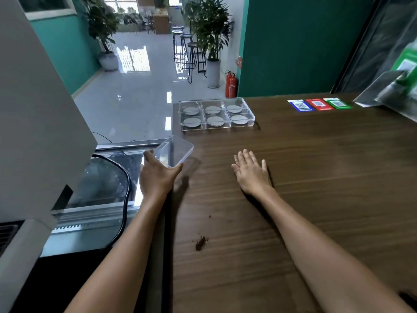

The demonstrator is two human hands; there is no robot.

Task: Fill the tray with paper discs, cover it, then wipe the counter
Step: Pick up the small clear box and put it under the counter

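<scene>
A clear plastic tray (250, 120) with several compartments stands near the far left corner of the wooden counter (316, 177). Each compartment holds a grey paper disc (212, 110). My left hand (155, 175) grips a clear plastic lid (174, 150) by its near edge, tilted and raised over the counter's left edge, well short of the tray. My right hand (251, 171) lies flat on the counter, fingers spread, holding nothing. A small pile of brown crumbs (200, 242) sits on the counter near me, with a few stray specks beyond it.
Three coloured QR code cards (319, 104) lie at the far right. A dark bag with a green label (394, 86) leans at the right. Left of the counter are a glass-topped unit (101, 184), a black cable (126, 190) and a white appliance (33, 120).
</scene>
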